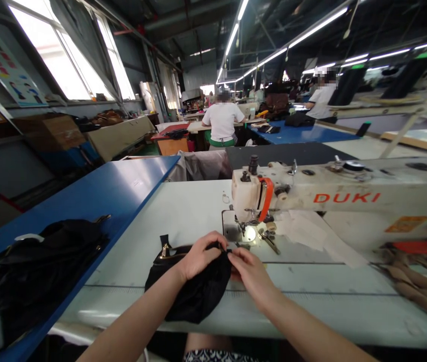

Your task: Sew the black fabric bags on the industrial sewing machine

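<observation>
A black fabric pouch (194, 291) with a gold zipper lies on the pale sewing table (183, 211) in front of me. My left hand (200, 255) is curled over its top edge, fingers closed on the cloth. My right hand (249, 274) pinches the same edge from the right, thumb and fingers pressed together. Both hands sit just in front of the needle area (250, 232) of a white sewing machine (334, 198) marked DUKI.
A heap of black bags (28, 271) lies on the blue side table (118, 188) at my left. Pale paper (311, 236) lies under the machine arm, and tan straps (417, 289) at the right. Another person in white (223, 123) sits ahead, a second farther right.
</observation>
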A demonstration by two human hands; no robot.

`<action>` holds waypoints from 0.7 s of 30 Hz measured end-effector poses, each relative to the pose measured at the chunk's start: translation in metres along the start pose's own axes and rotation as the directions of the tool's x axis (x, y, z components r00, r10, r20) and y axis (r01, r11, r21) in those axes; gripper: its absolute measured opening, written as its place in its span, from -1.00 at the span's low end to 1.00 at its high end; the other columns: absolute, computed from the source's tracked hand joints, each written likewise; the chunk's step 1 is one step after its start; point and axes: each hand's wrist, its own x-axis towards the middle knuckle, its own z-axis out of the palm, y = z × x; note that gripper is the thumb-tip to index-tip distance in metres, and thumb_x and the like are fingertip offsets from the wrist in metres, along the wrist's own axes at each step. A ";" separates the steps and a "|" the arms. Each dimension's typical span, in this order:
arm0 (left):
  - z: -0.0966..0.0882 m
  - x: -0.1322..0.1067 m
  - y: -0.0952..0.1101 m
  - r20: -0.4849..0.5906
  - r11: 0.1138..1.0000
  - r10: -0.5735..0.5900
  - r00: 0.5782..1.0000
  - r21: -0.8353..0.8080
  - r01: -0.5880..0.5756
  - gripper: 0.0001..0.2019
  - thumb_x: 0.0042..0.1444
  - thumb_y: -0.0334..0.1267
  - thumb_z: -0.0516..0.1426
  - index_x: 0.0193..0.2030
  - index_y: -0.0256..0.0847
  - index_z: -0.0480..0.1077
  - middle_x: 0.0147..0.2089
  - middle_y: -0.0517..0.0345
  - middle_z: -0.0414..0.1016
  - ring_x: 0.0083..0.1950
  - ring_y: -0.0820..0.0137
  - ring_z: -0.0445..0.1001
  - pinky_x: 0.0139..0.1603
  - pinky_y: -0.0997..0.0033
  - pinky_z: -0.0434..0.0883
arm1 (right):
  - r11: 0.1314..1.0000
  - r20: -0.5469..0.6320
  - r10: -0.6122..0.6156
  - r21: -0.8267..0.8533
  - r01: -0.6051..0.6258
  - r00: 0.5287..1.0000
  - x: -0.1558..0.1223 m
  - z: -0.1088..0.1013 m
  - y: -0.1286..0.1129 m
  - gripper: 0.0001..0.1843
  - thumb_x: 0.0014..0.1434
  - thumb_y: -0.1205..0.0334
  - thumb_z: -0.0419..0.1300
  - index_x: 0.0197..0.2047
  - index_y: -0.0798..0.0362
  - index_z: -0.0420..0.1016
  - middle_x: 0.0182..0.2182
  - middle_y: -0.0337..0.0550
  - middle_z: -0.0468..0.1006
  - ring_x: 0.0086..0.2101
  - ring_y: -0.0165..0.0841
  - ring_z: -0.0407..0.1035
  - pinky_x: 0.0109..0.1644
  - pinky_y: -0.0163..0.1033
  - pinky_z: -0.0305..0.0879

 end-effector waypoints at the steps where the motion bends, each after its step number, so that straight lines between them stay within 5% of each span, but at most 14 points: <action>1: 0.000 0.000 0.000 -0.003 1.000 -0.003 1.000 0.018 0.003 -0.91 0.01 -0.43 0.05 -0.35 -0.25 0.36 -0.21 0.11 0.41 -0.10 0.33 0.37 0.02 0.38 0.27 | 0.999 0.002 -0.027 -0.035 0.027 1.000 0.002 -0.001 0.002 -0.77 -0.09 0.06 0.26 -0.49 0.03 0.36 -0.58 -0.33 0.32 -0.49 -0.40 0.27 -0.40 -0.29 0.30; 8: 0.005 0.001 -0.006 -0.037 0.993 -0.036 0.999 0.107 0.040 -0.93 0.08 -0.30 0.10 -0.29 -0.22 0.34 -0.19 0.12 0.44 -0.10 0.34 0.39 0.02 0.38 0.28 | 0.995 -0.048 -0.084 -0.054 0.081 0.995 0.003 -0.001 0.006 -0.75 -0.05 0.02 0.23 -0.52 0.01 0.37 -0.62 -0.35 0.23 -0.52 -0.41 0.18 -0.43 -0.31 0.25; 14: -0.001 0.002 0.000 -0.042 0.919 -0.163 0.986 0.356 0.168 -0.83 0.10 -0.18 0.09 -0.19 -0.16 0.39 -0.17 0.17 0.45 -0.05 0.28 0.35 0.05 0.33 0.24 | 0.994 -0.084 -0.097 -0.051 0.093 0.992 0.000 0.000 0.005 -0.72 -0.03 -0.03 0.21 -0.48 0.02 0.38 -0.61 -0.34 0.24 -0.53 -0.42 0.18 -0.45 -0.33 0.21; 21: -0.003 0.009 -0.003 0.010 0.964 -0.122 0.992 0.238 0.116 -0.83 0.09 -0.18 0.11 -0.29 -0.24 0.39 -0.31 0.20 0.44 -0.23 0.36 0.38 -0.12 0.43 0.31 | 0.989 -0.061 -0.118 -0.098 0.112 0.991 0.004 -0.001 0.001 -0.72 0.01 -0.04 0.15 -0.47 0.01 0.35 -0.59 -0.32 0.31 -0.52 -0.39 0.26 -0.41 -0.28 0.30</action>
